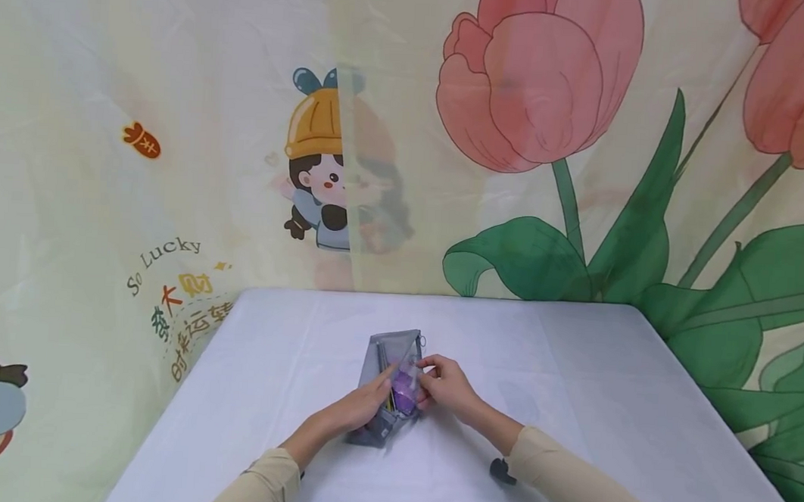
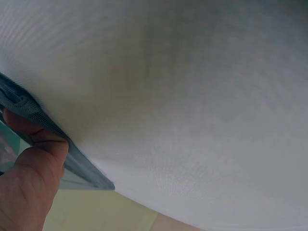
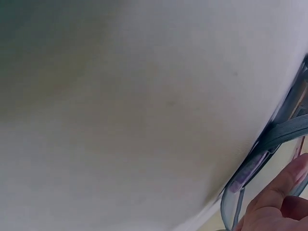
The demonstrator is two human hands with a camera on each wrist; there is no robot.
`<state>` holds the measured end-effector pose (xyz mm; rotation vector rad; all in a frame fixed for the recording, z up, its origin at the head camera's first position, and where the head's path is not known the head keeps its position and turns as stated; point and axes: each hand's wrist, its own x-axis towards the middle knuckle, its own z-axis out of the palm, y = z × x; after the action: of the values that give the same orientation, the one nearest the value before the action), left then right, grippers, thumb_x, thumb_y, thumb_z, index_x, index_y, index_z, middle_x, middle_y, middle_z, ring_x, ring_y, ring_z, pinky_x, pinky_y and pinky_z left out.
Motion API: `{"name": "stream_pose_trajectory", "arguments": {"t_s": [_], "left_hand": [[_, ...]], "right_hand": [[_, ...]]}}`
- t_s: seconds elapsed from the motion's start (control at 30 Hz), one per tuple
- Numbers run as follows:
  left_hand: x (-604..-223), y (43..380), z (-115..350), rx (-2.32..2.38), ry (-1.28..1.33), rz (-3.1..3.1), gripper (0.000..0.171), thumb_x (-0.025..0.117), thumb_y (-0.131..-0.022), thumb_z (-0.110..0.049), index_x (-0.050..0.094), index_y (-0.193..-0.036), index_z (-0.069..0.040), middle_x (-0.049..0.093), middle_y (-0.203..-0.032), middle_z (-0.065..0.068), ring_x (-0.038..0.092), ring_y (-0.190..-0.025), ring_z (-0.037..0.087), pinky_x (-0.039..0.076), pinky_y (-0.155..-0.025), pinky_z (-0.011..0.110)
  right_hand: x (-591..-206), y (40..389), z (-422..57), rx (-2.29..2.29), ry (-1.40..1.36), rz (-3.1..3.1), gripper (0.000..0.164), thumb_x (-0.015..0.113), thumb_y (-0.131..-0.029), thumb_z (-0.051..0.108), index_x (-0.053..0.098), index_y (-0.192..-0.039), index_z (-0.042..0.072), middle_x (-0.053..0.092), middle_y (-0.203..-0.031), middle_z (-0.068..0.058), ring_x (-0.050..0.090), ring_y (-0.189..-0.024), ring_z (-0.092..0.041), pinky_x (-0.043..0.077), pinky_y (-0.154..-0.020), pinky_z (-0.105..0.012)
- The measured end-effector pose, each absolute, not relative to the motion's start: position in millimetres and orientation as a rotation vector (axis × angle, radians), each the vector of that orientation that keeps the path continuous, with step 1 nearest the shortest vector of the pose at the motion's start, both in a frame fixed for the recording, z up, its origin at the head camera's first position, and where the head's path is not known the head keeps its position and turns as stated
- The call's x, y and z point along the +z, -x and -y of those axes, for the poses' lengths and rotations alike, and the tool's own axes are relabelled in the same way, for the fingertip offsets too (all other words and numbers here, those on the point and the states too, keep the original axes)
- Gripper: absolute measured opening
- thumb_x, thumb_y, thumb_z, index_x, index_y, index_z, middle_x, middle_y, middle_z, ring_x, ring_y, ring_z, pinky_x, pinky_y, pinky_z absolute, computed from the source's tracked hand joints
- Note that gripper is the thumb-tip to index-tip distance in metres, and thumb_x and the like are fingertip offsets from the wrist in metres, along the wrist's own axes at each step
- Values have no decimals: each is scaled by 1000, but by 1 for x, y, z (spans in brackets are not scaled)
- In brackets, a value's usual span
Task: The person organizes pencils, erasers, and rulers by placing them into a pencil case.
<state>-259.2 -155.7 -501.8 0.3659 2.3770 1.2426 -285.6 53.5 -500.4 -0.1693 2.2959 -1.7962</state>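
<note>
A grey see-through zip pencil case (image 1: 374,363) lies slanted on the white table in the head view. Through its opening show a purple item (image 1: 404,392), whose kind I cannot tell, and slim pencil-like sticks (image 1: 390,403). My left hand (image 1: 358,408) grips the case's left side; in the left wrist view its thumb (image 2: 36,171) lies against the zip-edged rim (image 2: 91,171). On the other side my right hand (image 1: 448,386) pinches the case's right edge. The right wrist view shows that hand (image 3: 279,207) beside the dark-trimmed case (image 3: 286,130), its grip partly cut off by the frame.
The white table (image 1: 559,380) stretches around the case on all sides. A small black object (image 1: 502,471) sits by the right sleeve, partly hidden. Behind the table hangs a printed cloth (image 1: 399,38) with tulips and cartoon figures.
</note>
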Motion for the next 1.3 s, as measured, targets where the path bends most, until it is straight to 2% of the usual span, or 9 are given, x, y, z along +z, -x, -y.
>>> {"name": "stream_pose_trajectory", "arguments": {"t_s": [0.17, 0.37, 0.47, 0.63, 0.73, 0.87, 1.03, 1.2, 1.3], "left_hand": [[-502, 259, 155, 1236, -363, -2378, 51, 22, -108, -46, 15, -158, -40, 35, -156, 26, 59, -75, 27, 51, -59, 38], [-503, 259, 155, 1232, -369, -2392, 50, 22, -108, -47, 15, -157, -42, 34, -155, 26, 59, -72, 27, 51, -57, 37], [-503, 259, 155, 1236, -377, -2397, 50, 22, -108, -47, 16, -158, -40, 36, -154, 27, 57, -69, 27, 50, -56, 37], [-502, 258, 155, 1231, -370, -2401, 51, 22, -108, -46, 16, -158, -38, 39, -152, 27, 56, -69, 26, 49, -56, 36], [-502, 258, 154, 1227, -366, -2403, 51, 21, -108, -47, 16, -158, -40, 41, -150, 26, 54, -68, 25, 48, -55, 35], [-503, 259, 153, 1237, -369, -2401, 51, 21, -108, -48, 16, -158, -40, 39, -152, 25, 55, -70, 25, 48, -54, 34], [-504, 258, 154, 1260, -354, -2389, 52, 21, -107, -51, 16, -158, -41, 30, -158, 27, 59, -79, 27, 50, -58, 36], [-503, 257, 153, 1250, -343, -2394, 52, 20, -107, -51, 16, -158, -41, 31, -156, 30, 59, -78, 28, 51, -58, 37], [-502, 257, 154, 1241, -341, -2402, 52, 21, -107, -51, 17, -158, -40, 29, -157, 29, 60, -86, 29, 51, -59, 37]], "right_hand": [[-500, 286, -45, -1788, 143, -2238, 32, 53, -94, -3, 54, -126, -9, 60, -80, -14, 63, -58, -13, 62, -60, -33], [-504, 291, -39, -1760, 103, -2229, 44, 53, -87, -10, 55, -130, -5, 59, -82, -12, 63, -62, -14, 63, -65, -32], [-507, 292, -35, -1735, 139, -2282, 36, 56, -88, -11, 59, -124, -6, 61, -82, -12, 65, -61, -13, 62, -64, -30], [-508, 295, -30, -1702, 192, -2394, 14, 67, -89, -4, 64, -102, -7, 68, -77, -10, 68, -57, -11, 62, -60, -29], [-508, 296, -26, -1673, 177, -2456, 8, 70, -87, -2, 65, -93, -5, 69, -72, -7, 67, -55, -12, 60, -56, -27], [-508, 296, -20, -1566, 167, -2560, 6, 73, -84, 0, 68, -88, -1, 69, -69, -5, 65, -54, -12, 58, -52, -24], [-506, 295, -22, -1285, 334, -2785, 10, 74, -86, 11, 75, -95, 6, 72, -80, -2, 63, -69, -10, 57, -61, -23], [-501, 286, -31, -976, 532, -2984, 27, 72, -89, 26, 74, -111, 9, 70, -94, -4, 61, -81, -11, 54, -67, -25], [-496, 278, -37, -838, 590, -3080, 39, 73, -88, 31, 70, -120, 9, 68, -103, -9, 63, -84, -16, 56, -68, -29]]}}
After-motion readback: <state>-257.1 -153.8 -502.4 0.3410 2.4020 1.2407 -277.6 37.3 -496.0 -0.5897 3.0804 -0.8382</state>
